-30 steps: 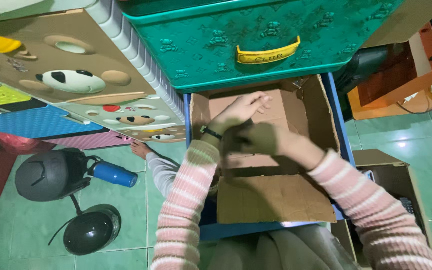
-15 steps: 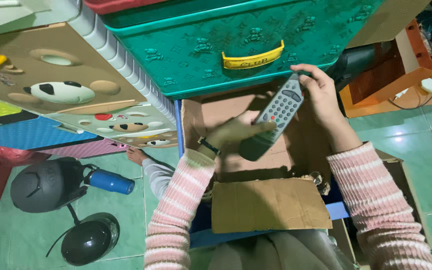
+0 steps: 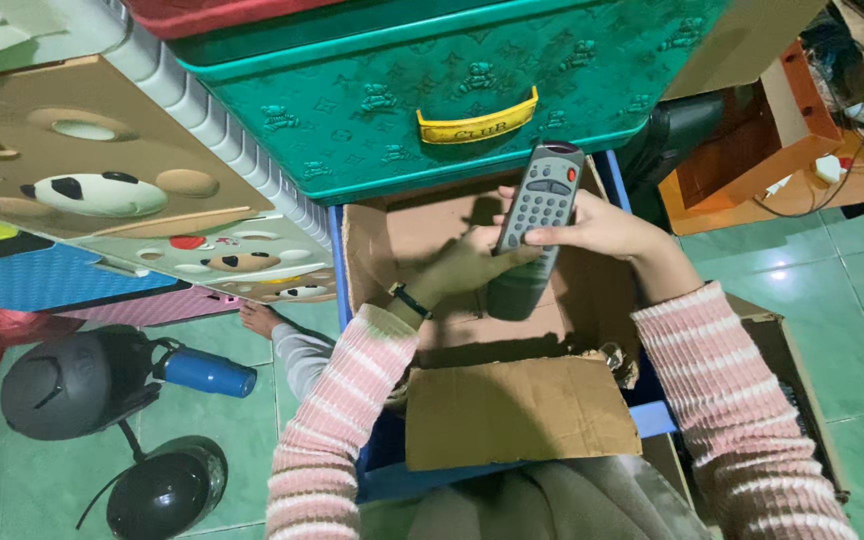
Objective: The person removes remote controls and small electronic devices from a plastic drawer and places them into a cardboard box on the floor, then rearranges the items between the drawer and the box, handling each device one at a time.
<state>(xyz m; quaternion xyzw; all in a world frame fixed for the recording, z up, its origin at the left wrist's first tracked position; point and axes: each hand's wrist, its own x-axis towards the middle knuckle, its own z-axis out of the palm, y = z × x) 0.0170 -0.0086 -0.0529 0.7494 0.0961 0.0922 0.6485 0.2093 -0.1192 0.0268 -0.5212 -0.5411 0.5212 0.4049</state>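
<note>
An open brown cardboard box (image 3: 512,410) sits near, inside a blue frame; a yellow curved label (image 3: 477,122) fronts the far green drawer (image 3: 372,110).

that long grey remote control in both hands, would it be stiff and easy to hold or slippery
The long grey plastic remote control looks rigid: held near its middle by the right hand and left hand, it stays straight. Probably light, since fingertips suffice. Its smooth casing may slip slightly.

Green plastic drawer (image 3: 372,100), two dark helmets (image 3: 67,385), blue bottle (image 3: 207,373), green tiled floor (image 3: 832,290)
</note>
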